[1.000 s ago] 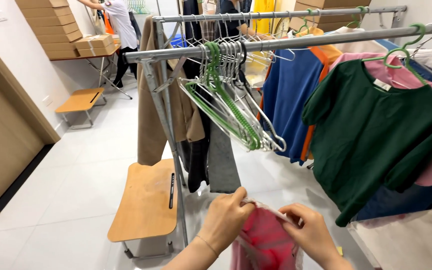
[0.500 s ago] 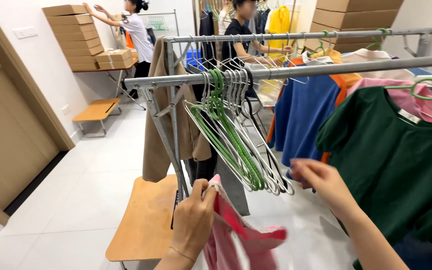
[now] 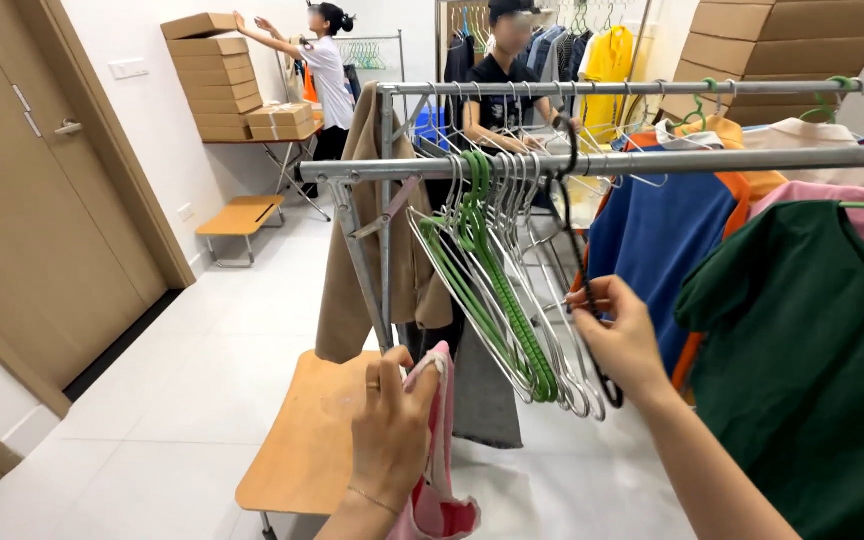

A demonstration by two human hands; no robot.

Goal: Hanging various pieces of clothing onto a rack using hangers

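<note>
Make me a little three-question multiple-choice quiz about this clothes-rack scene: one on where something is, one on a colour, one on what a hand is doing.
1. Where is the wooden bench?
A. On the floor under the rail's left end
B. On top of the cardboard boxes
C. Hanging from the rail

2. What colour is the garment in the left hand?
A. Yellow
B. Pink
C. Black

3. What is the right hand doing?
A. Resting flat on the floor
B. Gripping a dark hanger hooked on the rail
C. Holding a box

Answers: 1 A, the bench stands on the tiles below the rack post. 2 B, pink cloth shows beside the fingers. 3 B, its fingers close on the dark wire.
</note>
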